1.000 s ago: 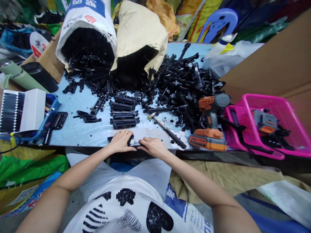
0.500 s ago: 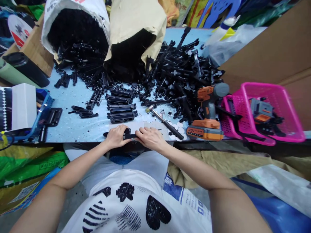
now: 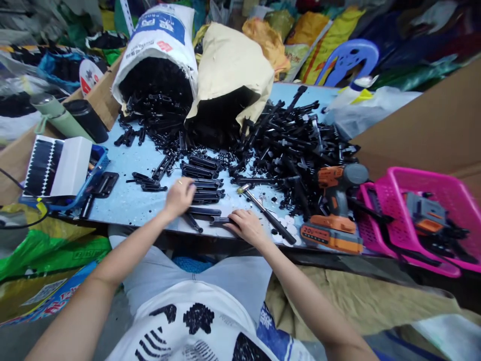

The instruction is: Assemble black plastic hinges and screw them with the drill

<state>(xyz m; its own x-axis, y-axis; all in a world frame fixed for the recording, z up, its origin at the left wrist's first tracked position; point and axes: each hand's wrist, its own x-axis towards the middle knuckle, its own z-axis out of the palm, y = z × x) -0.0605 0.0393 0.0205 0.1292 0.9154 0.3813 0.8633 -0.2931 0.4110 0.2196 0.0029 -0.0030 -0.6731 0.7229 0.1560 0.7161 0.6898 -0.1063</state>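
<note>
My right hand (image 3: 246,225) rests at the table's front edge, fingers closed on the end of a black plastic arm (image 3: 221,220) with a forked tip. My left hand (image 3: 179,197) is raised over the table beside the left end of a row of black slotted bars (image 3: 205,195). Its fingers are curled together; anything between them is hidden. Between the hands lie a loose black bar (image 3: 205,211) and a short black strip (image 3: 194,222) set at a slant. A hammer (image 3: 266,213) with a black grip lies right of my right hand.
An orange cordless drill (image 3: 330,215) stands at right, next to a pink basket (image 3: 398,200). Heaped black parts (image 3: 296,135) spread behind, below a white sack (image 3: 161,37) and a tan sack (image 3: 233,65). A blue basket (image 3: 99,160) sits at left.
My left hand has left the black part beside my right hand and moved up and left to the row of bars. My right hand still holds its part. The view has tilted upward.
</note>
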